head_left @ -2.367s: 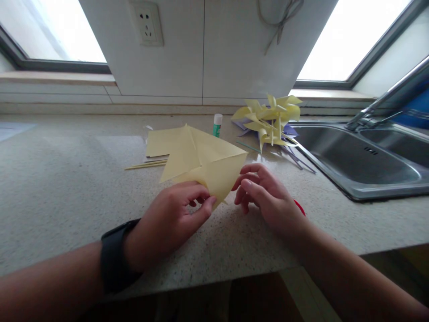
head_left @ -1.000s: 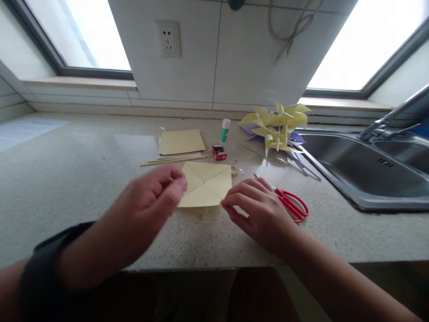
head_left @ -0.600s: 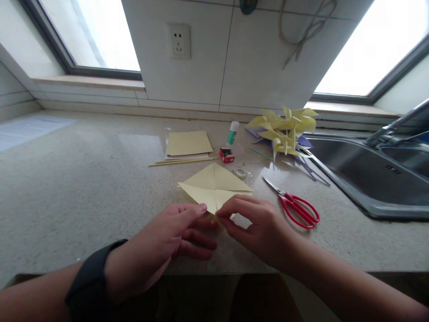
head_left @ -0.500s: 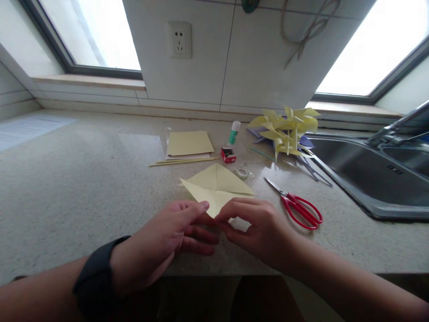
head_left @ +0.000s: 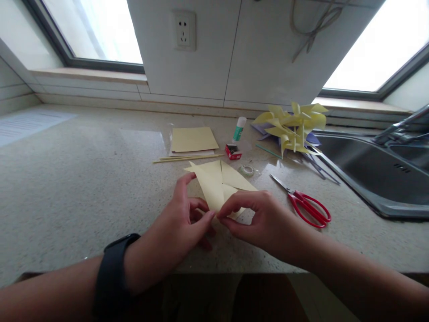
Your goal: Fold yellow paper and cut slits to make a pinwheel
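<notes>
Both hands, left hand (head_left: 181,223) and right hand (head_left: 264,219), pinch the folded pale-yellow paper square's (head_left: 217,185) near corner; its long axis runs away across the speckled tabletop (head_left: 83,179).

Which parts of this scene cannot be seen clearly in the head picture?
- Near corner of the yellow paper: covered by fingertips of the left hand and right hand.
- Print on the small red box: too small.
- Tap over the sink: cut off by right edge.
</notes>
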The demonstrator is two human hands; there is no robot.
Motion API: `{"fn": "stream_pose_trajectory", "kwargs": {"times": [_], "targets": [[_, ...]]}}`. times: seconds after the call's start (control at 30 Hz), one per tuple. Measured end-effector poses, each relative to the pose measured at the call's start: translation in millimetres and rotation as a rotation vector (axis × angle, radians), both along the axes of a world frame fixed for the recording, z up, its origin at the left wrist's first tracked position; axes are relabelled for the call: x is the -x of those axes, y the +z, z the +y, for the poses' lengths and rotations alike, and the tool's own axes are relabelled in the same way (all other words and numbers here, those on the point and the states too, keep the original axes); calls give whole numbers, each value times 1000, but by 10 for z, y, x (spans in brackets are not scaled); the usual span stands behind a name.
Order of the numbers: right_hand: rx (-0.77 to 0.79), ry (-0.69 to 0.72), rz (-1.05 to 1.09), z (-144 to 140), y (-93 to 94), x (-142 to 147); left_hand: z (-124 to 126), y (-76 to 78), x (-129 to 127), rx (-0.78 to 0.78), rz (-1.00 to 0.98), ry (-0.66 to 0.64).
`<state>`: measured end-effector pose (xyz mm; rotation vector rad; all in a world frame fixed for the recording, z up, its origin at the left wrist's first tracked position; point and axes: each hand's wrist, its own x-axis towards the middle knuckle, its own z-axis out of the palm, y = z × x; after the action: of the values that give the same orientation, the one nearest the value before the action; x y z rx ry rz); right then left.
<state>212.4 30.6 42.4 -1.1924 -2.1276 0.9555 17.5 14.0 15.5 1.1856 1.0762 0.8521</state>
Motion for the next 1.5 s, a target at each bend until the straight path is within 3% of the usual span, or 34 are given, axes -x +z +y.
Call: {"fn": "stream_pose_trajectory", "kwargs": {"times": [0.13, 0.4, 0.63, 0.83, 1.0, 1.1, 1.33, 1.5], "targets": [[46, -6, 5, 24, 2, -4, 17, -23, 41, -66, -1, -13], [198, -73, 73, -3, -95, -74, 102, -70, 119, -69, 145, -232], [157, -82, 155, 11, -97, -68, 108, -34, 114, 13, 31, -165], [63, -101, 143, 221, 30, -71, 141, -9, 131, 67, -121, -20], [205, 31, 96, 428, 54, -94, 171, -40, 124, 92, -245, 100], [258, 91, 128, 447, -17, -68, 181, -51, 118, 100, -256, 95], [322, 50, 288, 360, -144, 37, 186, -31, 111, 84, -222, 60], [234, -7, 241, 331, -147, 43, 181, -9, 106, 100, -148, 56]]}}
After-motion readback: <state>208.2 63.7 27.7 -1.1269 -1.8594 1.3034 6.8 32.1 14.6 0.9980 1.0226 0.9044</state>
